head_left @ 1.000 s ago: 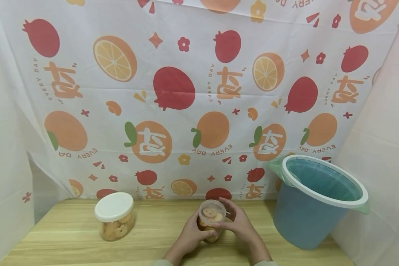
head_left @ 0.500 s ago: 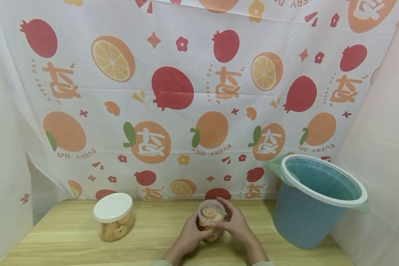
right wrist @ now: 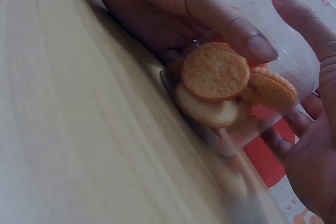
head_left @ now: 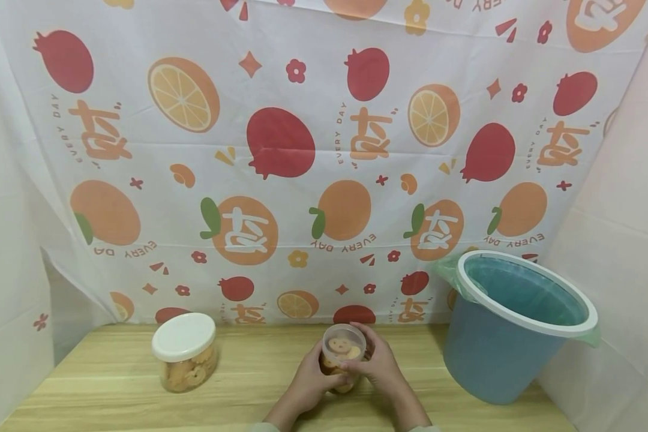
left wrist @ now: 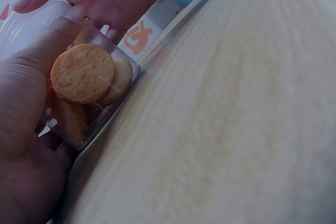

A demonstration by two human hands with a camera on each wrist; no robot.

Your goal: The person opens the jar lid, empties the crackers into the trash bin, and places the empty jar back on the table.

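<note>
A small clear jar of round cookies (head_left: 335, 363) stands on the table near its front, its translucent lid (head_left: 343, 341) on top. My left hand (head_left: 309, 378) grips the jar's body from the left, thumb across the front. From the right, my right hand (head_left: 383, 367) holds the lid's rim, thumb at the near side and fingers around the far right. In the left wrist view, a round golden cookie (left wrist: 83, 73) shows through the jar wall below the left thumb. The right wrist view shows several cookies (right wrist: 215, 72) inside; part of the jar is hidden behind the hands.
A larger jar with a white lid (head_left: 184, 337) and cookies inside stands on the wooden table (head_left: 254, 366) to the left. At the right is a blue bin (head_left: 497, 354) lined with a green bag. A fruit-print cloth (head_left: 297, 198) hangs behind.
My right hand and forearm have shifted slightly left around the lid, the upper finger a little lower. My left hand and the jar stay almost in place.
</note>
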